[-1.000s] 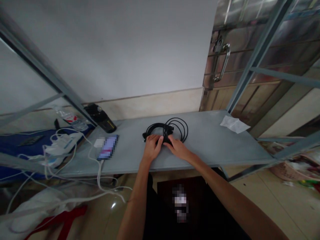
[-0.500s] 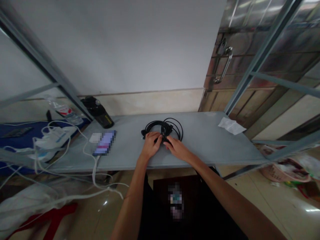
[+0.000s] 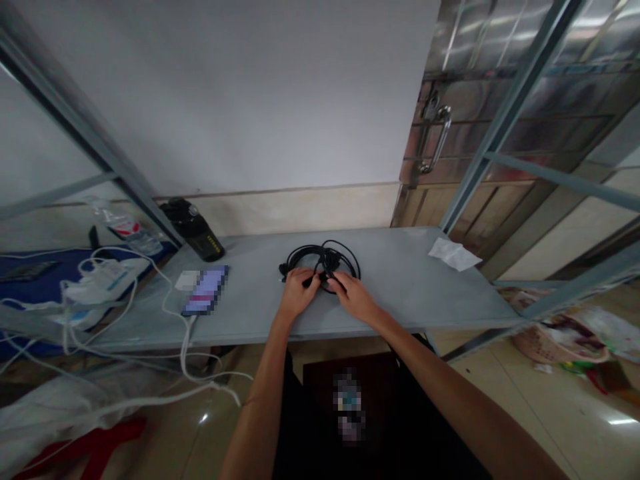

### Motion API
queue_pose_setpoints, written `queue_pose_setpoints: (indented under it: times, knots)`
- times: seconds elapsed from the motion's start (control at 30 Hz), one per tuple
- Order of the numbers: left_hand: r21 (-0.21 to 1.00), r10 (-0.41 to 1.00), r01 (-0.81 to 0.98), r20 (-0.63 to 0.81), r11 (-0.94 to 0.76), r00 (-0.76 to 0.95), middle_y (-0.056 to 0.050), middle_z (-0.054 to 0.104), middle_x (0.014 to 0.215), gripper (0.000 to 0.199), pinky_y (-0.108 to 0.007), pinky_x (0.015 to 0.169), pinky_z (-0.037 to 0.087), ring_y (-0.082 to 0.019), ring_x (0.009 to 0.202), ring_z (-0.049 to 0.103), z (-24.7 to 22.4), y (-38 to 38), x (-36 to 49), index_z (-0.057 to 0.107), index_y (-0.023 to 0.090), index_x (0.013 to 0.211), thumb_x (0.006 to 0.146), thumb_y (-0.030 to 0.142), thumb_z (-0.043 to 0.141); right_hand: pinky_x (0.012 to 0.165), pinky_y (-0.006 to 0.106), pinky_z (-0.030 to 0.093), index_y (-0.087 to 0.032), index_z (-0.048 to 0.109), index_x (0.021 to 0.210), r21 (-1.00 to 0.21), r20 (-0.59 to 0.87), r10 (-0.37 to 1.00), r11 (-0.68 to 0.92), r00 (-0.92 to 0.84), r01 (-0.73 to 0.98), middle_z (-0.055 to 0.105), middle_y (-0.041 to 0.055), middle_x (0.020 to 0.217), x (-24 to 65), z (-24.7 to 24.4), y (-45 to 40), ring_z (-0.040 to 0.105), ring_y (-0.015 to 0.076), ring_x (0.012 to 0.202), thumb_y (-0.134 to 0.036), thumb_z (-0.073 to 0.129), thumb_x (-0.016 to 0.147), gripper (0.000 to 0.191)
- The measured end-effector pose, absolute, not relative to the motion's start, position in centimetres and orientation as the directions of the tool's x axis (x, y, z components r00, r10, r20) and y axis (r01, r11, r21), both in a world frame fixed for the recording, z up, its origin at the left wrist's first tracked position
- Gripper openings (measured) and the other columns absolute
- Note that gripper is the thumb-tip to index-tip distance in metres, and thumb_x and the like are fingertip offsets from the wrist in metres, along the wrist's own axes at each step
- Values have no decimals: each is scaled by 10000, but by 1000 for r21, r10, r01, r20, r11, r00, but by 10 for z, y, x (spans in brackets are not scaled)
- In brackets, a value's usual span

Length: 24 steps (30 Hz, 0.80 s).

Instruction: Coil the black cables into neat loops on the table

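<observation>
A coiled black cable lies in loops on the grey tabletop, bunched around its middle. My left hand is closed on the near left side of the coil, thumb and fingers around a dark piece of it. Close by on the right, my right hand pinches the near part of the same cable, its fingertips almost meeting the left ones. The fingers partly hide what lies between them.
On the left stand a black bottle and a phone beside a white card. White cords hang over the front edge. A crumpled paper lies at the right end. Metal posts rise at both ends; a basket sits on the floor.
The view has shifted slightly. Both hands stay at the coil's near side, with small finger movements, and the cable's middle strands lie a little differently.
</observation>
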<state>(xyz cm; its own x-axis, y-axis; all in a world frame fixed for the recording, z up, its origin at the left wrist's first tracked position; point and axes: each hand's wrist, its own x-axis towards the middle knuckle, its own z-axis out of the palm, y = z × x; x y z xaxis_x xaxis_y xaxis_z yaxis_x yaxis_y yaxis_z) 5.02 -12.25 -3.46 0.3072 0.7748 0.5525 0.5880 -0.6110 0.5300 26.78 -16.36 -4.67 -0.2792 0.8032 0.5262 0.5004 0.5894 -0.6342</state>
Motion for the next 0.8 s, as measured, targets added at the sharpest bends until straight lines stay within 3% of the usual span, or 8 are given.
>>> queue_pose_setpoints:
  times: [0.27,0.53,0.7,0.8]
  knots:
    - [526,765,579,562,-623,314,-105,860,1013,276,-502,1026,595,-308,1027,805,-32,-124,51,852,240,1045,1088,336,597,929,429,637,-258,632,1372,-695,522,851,465,-60,548,817,120,1083,274,-47,-167,814,316,1023,-535,436,1193,384]
    - [521,758,573,567,-632,321,-91,834,900,285,-469,955,597,-292,925,795,-28,-126,53,848,223,974,1076,306,596,1160,503,577,-213,624,1490,-690,565,823,510,-58,513,759,189,1429,274,-43,-166,743,324,1320,-477,365,1203,467]
    - [524,758,571,571,-632,316,-76,837,910,270,-434,936,595,-269,906,791,-27,-127,54,833,223,974,1079,288,592,1102,522,602,-213,676,1438,-685,559,824,519,-87,512,814,170,1211,271,-42,-172,782,332,1175,-493,332,1202,502]
    - [513,755,581,576,-632,313,-70,797,830,307,-427,910,585,-264,847,769,-27,-126,54,779,226,844,1077,299,592,1097,504,600,-227,677,1449,-680,575,813,536,-90,500,816,150,1209,275,-33,-176,779,316,1163,-547,340,1201,527]
